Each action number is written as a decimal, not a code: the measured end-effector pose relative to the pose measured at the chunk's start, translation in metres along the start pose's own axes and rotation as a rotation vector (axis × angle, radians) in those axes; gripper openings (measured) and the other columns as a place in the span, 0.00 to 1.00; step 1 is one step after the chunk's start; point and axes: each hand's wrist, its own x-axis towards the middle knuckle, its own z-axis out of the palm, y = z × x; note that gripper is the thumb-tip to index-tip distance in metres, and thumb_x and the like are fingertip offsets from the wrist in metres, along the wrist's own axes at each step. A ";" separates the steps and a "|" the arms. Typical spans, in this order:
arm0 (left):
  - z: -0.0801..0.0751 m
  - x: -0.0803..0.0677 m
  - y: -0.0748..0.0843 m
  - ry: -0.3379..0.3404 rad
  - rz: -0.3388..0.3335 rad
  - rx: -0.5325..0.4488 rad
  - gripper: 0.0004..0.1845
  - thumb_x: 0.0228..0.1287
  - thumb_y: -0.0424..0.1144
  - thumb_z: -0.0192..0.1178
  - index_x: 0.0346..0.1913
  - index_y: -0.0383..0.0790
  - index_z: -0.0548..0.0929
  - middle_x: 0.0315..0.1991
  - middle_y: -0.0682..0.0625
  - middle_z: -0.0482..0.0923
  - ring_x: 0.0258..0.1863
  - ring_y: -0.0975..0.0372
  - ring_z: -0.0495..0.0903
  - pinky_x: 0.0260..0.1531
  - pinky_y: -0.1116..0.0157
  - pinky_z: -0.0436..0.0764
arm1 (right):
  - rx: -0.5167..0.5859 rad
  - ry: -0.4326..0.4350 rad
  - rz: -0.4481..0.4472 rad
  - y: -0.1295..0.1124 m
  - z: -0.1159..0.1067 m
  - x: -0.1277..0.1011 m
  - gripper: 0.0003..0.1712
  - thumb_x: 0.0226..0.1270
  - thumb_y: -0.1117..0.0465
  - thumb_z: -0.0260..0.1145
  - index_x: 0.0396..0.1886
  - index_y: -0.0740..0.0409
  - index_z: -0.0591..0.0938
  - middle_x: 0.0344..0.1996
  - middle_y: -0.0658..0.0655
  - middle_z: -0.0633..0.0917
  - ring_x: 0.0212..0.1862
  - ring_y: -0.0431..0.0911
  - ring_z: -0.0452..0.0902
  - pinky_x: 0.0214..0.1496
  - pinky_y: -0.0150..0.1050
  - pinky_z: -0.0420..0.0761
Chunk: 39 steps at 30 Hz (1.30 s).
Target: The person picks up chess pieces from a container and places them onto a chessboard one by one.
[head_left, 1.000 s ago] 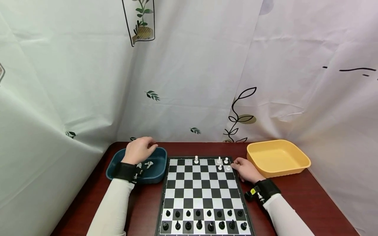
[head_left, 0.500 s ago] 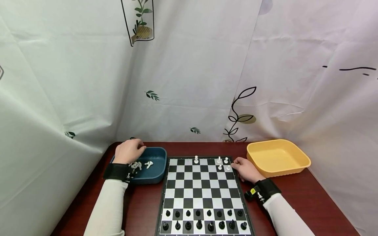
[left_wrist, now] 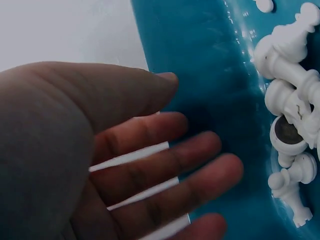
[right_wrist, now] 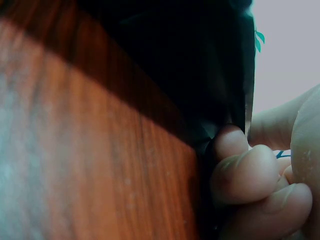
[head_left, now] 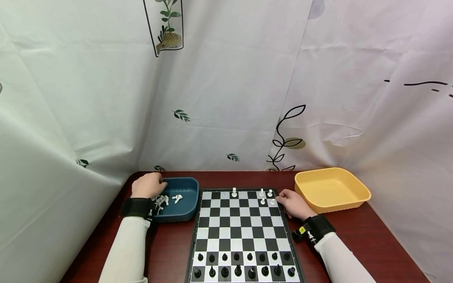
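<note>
My left hand [head_left: 148, 185] is over the left side of the blue tray [head_left: 189, 204], its fingers loosely extended with nothing between them. White chess pieces [left_wrist: 295, 95] lie jumbled in the tray, beside the fingertips in the left wrist view. At the chessboard [head_left: 235, 222], my right hand [head_left: 295, 203] grips the black right edge near the far corner. Its curled fingers [right_wrist: 245, 175] press against the board's side in the right wrist view. Several white pieces stand at the far end of the board, among them a white pawn [head_left: 272, 201] close to the right hand.
Two rows of black chess pieces [head_left: 238, 270] stand at the board's near end. A yellow tray [head_left: 332, 206] is on the right of the dark red table [head_left: 371, 239]. A patterned white curtain [head_left: 226, 86] hangs behind the table.
My left hand has moved left and slightly lower over the blue tray, uncovering more white pieces. The right hand has stayed at the board's edge.
</note>
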 end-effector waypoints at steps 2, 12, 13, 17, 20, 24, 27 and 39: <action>0.000 -0.001 0.000 -0.015 -0.021 0.002 0.22 0.76 0.43 0.68 0.22 0.46 0.74 0.18 0.53 0.63 0.20 0.57 0.70 0.23 0.58 0.66 | 0.001 0.000 0.001 0.000 0.000 0.000 0.10 0.85 0.59 0.63 0.43 0.61 0.80 0.17 0.55 0.77 0.13 0.47 0.71 0.19 0.41 0.73; -0.001 -0.005 -0.004 -0.124 -0.127 -0.004 0.21 0.71 0.42 0.69 0.20 0.47 0.73 0.19 0.53 0.64 0.25 0.54 0.73 0.28 0.52 0.72 | 0.003 0.005 0.010 -0.002 0.001 -0.001 0.10 0.85 0.58 0.63 0.43 0.61 0.80 0.17 0.55 0.77 0.13 0.47 0.71 0.19 0.41 0.73; -0.001 -0.006 -0.004 -0.140 -0.137 -0.005 0.21 0.70 0.42 0.70 0.20 0.47 0.74 0.20 0.52 0.66 0.25 0.54 0.73 0.29 0.51 0.73 | 0.003 0.005 0.010 -0.002 0.001 -0.001 0.10 0.85 0.58 0.63 0.43 0.61 0.80 0.17 0.55 0.76 0.13 0.47 0.71 0.19 0.41 0.73; -0.001 -0.006 -0.004 -0.180 -0.160 -0.008 0.19 0.70 0.41 0.70 0.21 0.47 0.75 0.22 0.51 0.69 0.27 0.53 0.74 0.30 0.49 0.74 | 0.005 0.001 0.008 -0.001 0.001 -0.001 0.10 0.85 0.59 0.63 0.43 0.61 0.80 0.16 0.54 0.76 0.13 0.47 0.71 0.19 0.41 0.73; 0.001 -0.006 -0.005 -0.193 -0.161 -0.010 0.20 0.69 0.40 0.69 0.21 0.47 0.73 0.22 0.51 0.66 0.27 0.54 0.73 0.31 0.49 0.73 | 0.005 -0.002 0.005 -0.001 0.000 -0.001 0.10 0.86 0.58 0.63 0.43 0.61 0.79 0.17 0.54 0.76 0.13 0.47 0.71 0.19 0.41 0.73; 0.004 -0.004 -0.007 -0.207 -0.155 -0.023 0.22 0.68 0.38 0.68 0.18 0.49 0.68 0.21 0.54 0.59 0.25 0.55 0.69 0.30 0.50 0.71 | 0.005 -0.005 0.009 0.000 0.000 0.000 0.11 0.86 0.58 0.63 0.43 0.61 0.79 0.17 0.55 0.77 0.13 0.47 0.71 0.18 0.41 0.73; 0.006 -0.002 -0.007 -0.212 -0.142 -0.033 0.24 0.68 0.37 0.67 0.17 0.50 0.66 0.20 0.55 0.55 0.22 0.58 0.64 0.28 0.53 0.68 | 0.003 -0.007 0.017 0.001 0.000 0.001 0.10 0.86 0.58 0.63 0.44 0.61 0.79 0.17 0.54 0.77 0.13 0.46 0.71 0.18 0.40 0.73; 0.004 -0.006 0.001 -0.213 -0.087 -0.031 0.27 0.67 0.35 0.73 0.14 0.50 0.69 0.17 0.57 0.57 0.20 0.59 0.63 0.27 0.56 0.68 | -0.002 -0.007 0.012 0.002 0.000 0.002 0.10 0.86 0.58 0.62 0.44 0.61 0.80 0.17 0.55 0.77 0.13 0.47 0.71 0.19 0.41 0.73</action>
